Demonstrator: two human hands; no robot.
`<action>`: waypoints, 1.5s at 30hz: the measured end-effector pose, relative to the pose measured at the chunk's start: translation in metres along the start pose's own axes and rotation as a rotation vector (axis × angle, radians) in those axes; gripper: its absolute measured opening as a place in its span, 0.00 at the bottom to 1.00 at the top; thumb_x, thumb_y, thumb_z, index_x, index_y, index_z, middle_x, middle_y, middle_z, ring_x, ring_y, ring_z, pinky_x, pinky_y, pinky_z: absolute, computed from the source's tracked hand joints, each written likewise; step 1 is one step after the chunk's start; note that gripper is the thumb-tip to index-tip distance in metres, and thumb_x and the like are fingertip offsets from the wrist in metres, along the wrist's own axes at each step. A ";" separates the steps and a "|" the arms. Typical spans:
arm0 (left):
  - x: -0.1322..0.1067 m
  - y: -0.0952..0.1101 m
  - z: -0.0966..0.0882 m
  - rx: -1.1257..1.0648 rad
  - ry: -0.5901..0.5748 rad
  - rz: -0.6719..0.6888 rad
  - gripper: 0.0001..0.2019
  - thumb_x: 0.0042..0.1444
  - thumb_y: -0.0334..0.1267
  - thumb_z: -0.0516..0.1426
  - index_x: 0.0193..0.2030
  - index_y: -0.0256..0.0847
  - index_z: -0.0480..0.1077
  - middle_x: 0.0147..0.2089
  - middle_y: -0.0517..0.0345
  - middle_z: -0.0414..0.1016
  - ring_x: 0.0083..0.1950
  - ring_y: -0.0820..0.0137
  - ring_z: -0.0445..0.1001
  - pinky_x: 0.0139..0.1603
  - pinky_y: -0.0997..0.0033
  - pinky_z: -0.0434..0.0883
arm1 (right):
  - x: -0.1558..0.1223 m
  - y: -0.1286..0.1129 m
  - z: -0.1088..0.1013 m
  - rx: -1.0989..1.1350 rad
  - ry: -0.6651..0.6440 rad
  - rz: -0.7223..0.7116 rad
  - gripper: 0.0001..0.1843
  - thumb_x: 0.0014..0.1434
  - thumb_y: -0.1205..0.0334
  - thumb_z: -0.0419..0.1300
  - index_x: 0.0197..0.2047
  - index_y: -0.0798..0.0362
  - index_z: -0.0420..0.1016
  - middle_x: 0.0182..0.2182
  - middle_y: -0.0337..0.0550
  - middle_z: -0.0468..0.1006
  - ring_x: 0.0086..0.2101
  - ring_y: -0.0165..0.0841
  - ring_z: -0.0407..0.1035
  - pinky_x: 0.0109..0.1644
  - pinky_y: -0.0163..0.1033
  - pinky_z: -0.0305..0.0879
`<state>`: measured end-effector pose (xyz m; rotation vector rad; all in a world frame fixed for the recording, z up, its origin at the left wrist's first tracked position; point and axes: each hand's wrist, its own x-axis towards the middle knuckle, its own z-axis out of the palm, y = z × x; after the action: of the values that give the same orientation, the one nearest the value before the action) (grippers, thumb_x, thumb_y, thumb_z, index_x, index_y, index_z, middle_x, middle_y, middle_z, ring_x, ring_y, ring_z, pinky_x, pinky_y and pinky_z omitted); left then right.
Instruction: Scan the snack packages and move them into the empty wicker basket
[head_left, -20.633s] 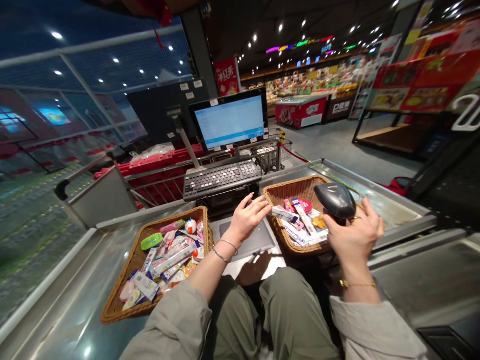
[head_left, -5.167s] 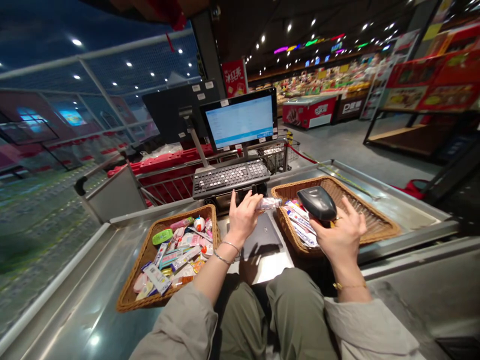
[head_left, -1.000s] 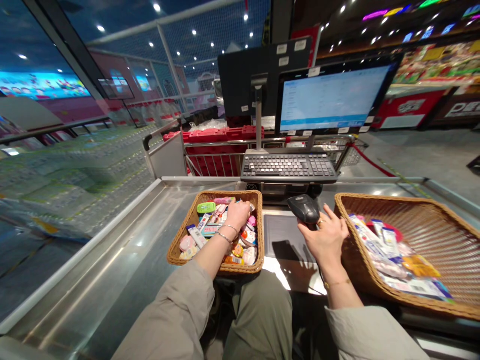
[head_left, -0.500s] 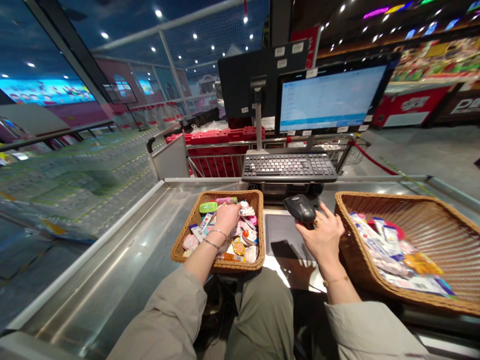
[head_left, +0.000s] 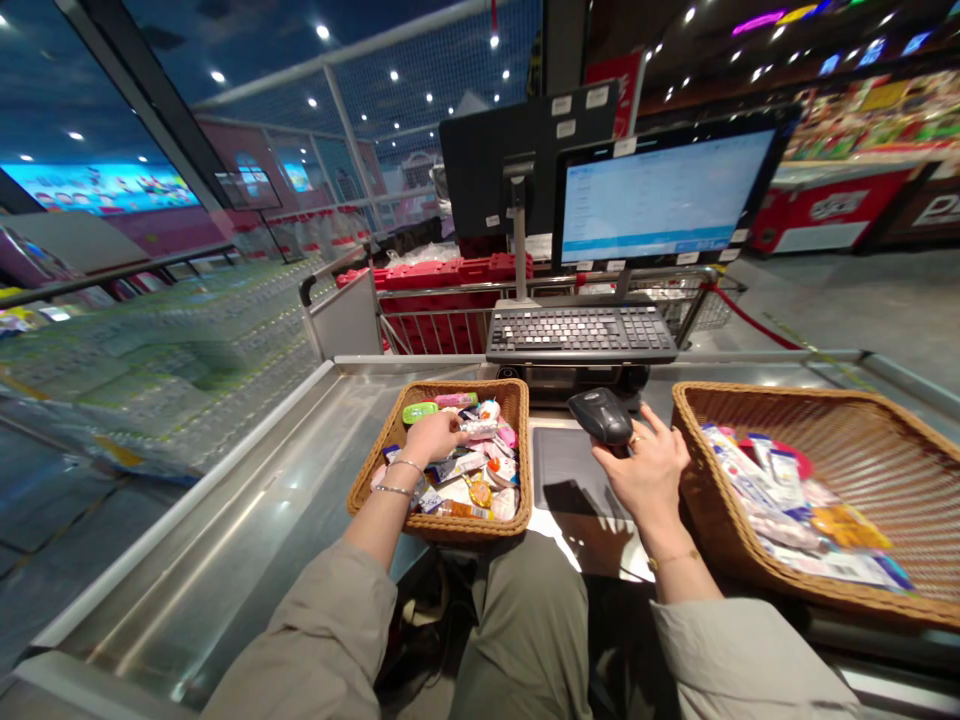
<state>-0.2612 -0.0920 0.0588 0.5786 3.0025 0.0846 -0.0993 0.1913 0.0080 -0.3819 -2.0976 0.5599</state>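
My left hand [head_left: 435,438] is inside the smaller wicker basket [head_left: 523,480], its fingers pinched at the end of a small silvery packet [head_left: 480,428]. Around it lie a green packet [head_left: 418,412], a pink tube [head_left: 456,399], an orange packet with a barcode [head_left: 463,510] and several other small wrapped items. My right hand [head_left: 649,468] grips a black barcode scanner [head_left: 602,415] by its handle, fingers partly spread behind it. The scanner is held above a grey pad [head_left: 559,460] set in the counter, beside the larger wicker basket [head_left: 701,510].
Several packets, including a yellow-orange one [head_left: 851,527], lie in the larger basket. A keyboard [head_left: 581,330] and lit monitor [head_left: 667,195] stand behind the pad. The metal counter [head_left: 277,500] has a raised left edge. Shopping carts [head_left: 427,315] are parked beyond it.
My left hand has shifted a little left within the smaller basket, and the silvery packet at its fingertips has moved with it. My right hand and the scanner have stayed nearly still.
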 end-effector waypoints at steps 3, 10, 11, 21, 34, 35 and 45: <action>0.000 -0.003 0.002 -0.028 -0.008 0.007 0.17 0.60 0.51 0.59 0.52 0.50 0.77 0.47 0.57 0.84 0.49 0.60 0.82 0.45 0.68 0.73 | 0.000 0.000 0.000 -0.003 0.000 0.005 0.13 0.53 0.49 0.61 0.28 0.49 0.75 0.41 0.48 0.84 0.61 0.50 0.65 0.67 0.67 0.47; -0.001 0.000 0.014 0.000 0.045 0.050 0.18 0.64 0.48 0.57 0.58 0.48 0.75 0.53 0.49 0.82 0.56 0.54 0.79 0.60 0.54 0.70 | -0.001 0.001 0.000 -0.007 0.015 -0.008 0.12 0.53 0.50 0.62 0.28 0.49 0.75 0.41 0.47 0.84 0.60 0.50 0.66 0.67 0.67 0.48; -0.001 0.002 0.017 0.009 0.056 0.070 0.19 0.64 0.47 0.58 0.60 0.47 0.73 0.57 0.48 0.80 0.59 0.53 0.77 0.64 0.50 0.67 | -0.001 0.002 0.000 -0.009 0.017 -0.011 0.12 0.53 0.50 0.62 0.28 0.49 0.75 0.41 0.47 0.84 0.60 0.50 0.66 0.67 0.67 0.48; 0.007 0.008 0.036 0.034 0.100 0.254 0.27 0.59 0.48 0.64 0.65 0.51 0.69 0.61 0.50 0.78 0.61 0.51 0.75 0.74 0.37 0.46 | -0.001 0.005 0.001 -0.027 0.015 -0.031 0.13 0.54 0.48 0.61 0.28 0.49 0.76 0.41 0.46 0.84 0.60 0.50 0.67 0.67 0.67 0.49; 0.007 0.010 0.036 0.084 0.207 0.290 0.13 0.60 0.46 0.63 0.49 0.46 0.79 0.46 0.53 0.85 0.50 0.57 0.80 0.72 0.48 0.52 | -0.003 0.001 -0.002 -0.025 0.048 -0.062 0.12 0.55 0.49 0.62 0.30 0.49 0.76 0.41 0.47 0.84 0.59 0.51 0.68 0.66 0.68 0.50; 0.006 0.011 0.035 0.085 0.221 0.284 0.13 0.60 0.44 0.63 0.50 0.45 0.78 0.47 0.52 0.85 0.51 0.57 0.81 0.72 0.48 0.52 | -0.003 0.001 -0.003 -0.022 0.050 -0.065 0.12 0.54 0.50 0.63 0.29 0.49 0.76 0.40 0.47 0.84 0.59 0.51 0.68 0.65 0.69 0.51; 0.006 0.023 0.017 0.055 0.359 0.217 0.17 0.63 0.39 0.60 0.58 0.47 0.73 0.63 0.48 0.76 0.64 0.57 0.75 0.74 0.39 0.53 | -0.005 -0.003 -0.005 -0.010 -0.003 -0.092 0.10 0.53 0.52 0.62 0.30 0.49 0.77 0.43 0.49 0.84 0.60 0.53 0.66 0.65 0.71 0.48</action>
<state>-0.2565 -0.0679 0.0429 0.9921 3.2783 0.1321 -0.0928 0.1875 0.0089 -0.2884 -2.1098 0.4963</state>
